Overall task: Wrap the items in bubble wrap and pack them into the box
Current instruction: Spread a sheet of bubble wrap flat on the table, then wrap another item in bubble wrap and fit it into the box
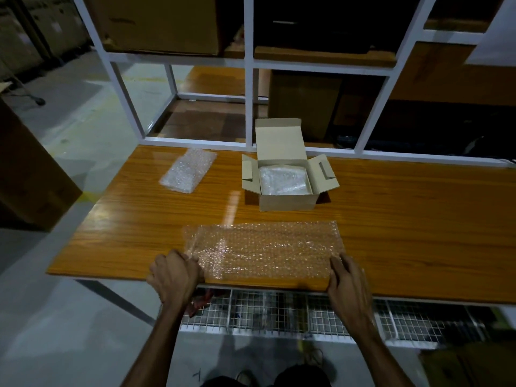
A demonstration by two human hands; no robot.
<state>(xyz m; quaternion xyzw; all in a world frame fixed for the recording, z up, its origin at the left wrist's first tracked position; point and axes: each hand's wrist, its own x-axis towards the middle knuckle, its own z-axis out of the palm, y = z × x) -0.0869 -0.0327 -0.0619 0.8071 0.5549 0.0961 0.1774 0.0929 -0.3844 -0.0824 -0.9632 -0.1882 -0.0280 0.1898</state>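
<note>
Wooden table [405, 219], white shelving frame [248, 79] behind, grey floor [69, 317], dim light.

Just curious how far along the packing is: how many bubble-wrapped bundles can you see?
2. One clear bubble-wrapped bundle lies on the orange wooden table, left of the open beige cardboard box; another wrapped bundle sits inside it. More may be hidden underneath.

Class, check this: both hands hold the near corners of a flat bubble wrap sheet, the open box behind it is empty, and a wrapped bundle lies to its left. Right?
Not quite. The head view shows the box already holds a wrapped item. The rest stands.
</note>
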